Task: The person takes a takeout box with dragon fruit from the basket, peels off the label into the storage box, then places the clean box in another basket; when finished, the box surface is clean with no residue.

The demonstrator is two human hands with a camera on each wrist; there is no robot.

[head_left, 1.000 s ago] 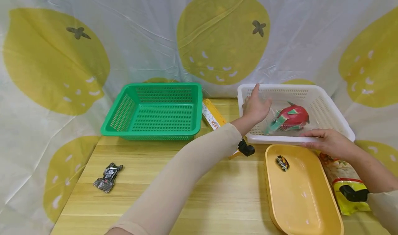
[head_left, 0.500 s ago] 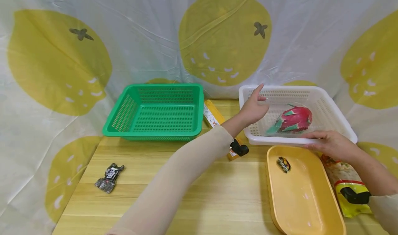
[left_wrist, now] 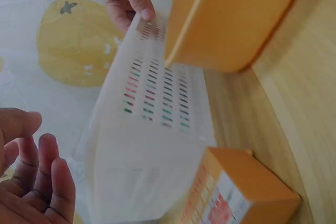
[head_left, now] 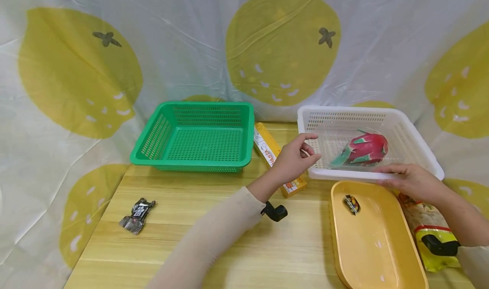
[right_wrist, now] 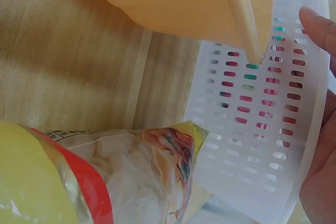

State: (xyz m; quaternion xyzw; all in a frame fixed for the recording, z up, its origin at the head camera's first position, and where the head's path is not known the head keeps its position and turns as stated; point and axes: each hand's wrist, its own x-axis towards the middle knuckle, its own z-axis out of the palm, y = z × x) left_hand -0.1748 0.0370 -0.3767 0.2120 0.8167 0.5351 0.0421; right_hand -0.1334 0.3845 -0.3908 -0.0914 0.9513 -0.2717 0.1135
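Note:
My left hand hovers at the left end of the white basket, fingers loosely bent and holding nothing. In the left wrist view, a gap separates those fingers from the basket wall. My right hand grips the basket's front rim, with its thumb on the outer side in the right wrist view; its other fingers are partly hidden. Inside the basket lies a red and green dragon fruit, apparently within a clear plastic container.
A green basket stands back left. A yellow pasta box lies between the baskets. In front sits an orange tray holding a small dark packet. A yellow food bag lies right of it; a black wrapper lies left.
My left hand has drawn back from over the white basket, toward the left and front, uncovering its left rim and more of the pasta box. The right hand stays at the front rim.

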